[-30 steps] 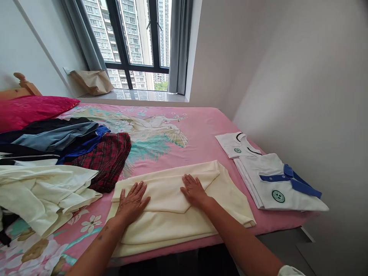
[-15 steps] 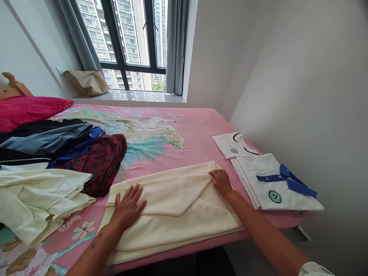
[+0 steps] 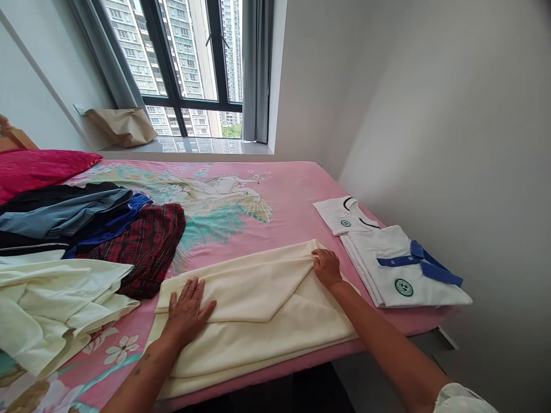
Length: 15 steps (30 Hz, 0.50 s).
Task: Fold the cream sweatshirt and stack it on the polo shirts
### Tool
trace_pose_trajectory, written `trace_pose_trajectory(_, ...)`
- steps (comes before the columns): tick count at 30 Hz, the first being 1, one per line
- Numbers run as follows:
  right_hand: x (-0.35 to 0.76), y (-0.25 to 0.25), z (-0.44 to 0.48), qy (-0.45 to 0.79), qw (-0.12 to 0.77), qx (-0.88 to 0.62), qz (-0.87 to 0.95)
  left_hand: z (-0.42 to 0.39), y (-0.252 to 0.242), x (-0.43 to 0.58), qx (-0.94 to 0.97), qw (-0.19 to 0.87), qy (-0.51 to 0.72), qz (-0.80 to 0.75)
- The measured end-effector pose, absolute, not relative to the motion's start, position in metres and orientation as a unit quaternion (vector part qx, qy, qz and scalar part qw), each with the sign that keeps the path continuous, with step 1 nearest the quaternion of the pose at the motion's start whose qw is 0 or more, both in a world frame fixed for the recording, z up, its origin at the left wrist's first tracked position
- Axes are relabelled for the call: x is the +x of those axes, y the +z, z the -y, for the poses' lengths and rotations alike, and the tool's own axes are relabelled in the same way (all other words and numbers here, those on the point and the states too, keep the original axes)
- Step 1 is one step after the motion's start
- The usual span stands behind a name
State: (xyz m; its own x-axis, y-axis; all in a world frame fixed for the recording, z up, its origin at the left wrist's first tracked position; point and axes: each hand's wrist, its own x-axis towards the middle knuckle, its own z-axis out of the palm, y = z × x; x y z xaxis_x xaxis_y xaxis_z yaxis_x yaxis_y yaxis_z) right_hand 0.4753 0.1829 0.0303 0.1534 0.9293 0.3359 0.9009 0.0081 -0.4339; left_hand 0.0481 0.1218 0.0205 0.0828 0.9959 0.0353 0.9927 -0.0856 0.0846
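Pink floral bedsheet (image 3: pixel 284 195) covers the bed before you, under a window (image 3: pixel 181 51). Your left hand (image 3: pixel 187 310) lies flat, fingers spread, on the cream cloth (image 3: pixel 258 321) at the near edge. Your right hand (image 3: pixel 327 267) pinches the cloth's folded far-right corner, fingers closed on it. Two white shirts (image 3: pixel 400 269) lie folded just right; loose clothes (image 3: pixel 86 229) pile left.

2 hands (image 3: pixel 188 310), 2 folded white shirts (image 3: pixel 400 269), 1 cream cloth (image 3: pixel 258 310), 1 pillow (image 3: pixel 38 166)
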Motion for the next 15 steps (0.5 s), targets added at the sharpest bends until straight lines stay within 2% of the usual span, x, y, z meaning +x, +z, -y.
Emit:
trace_pose_trajectory(7,0.481,0.044,-0.116,0.034,0.375,-0.696,0.611,-0.129,0.011,0.042,0.738,0.009,0.036,-0.674)
trace_pose_trajectory(12,0.443,0.045,-0.026,0.069,0.341,-0.595,0.725,-0.136,0.005,0.038,0.739,-0.004,0.037,-0.673)
trace_pose_trajectory(15,0.430,0.040,0.010,0.095,0.340,-0.590,0.726,-0.143,0.004,0.033,0.743,0.008,0.032,-0.668)
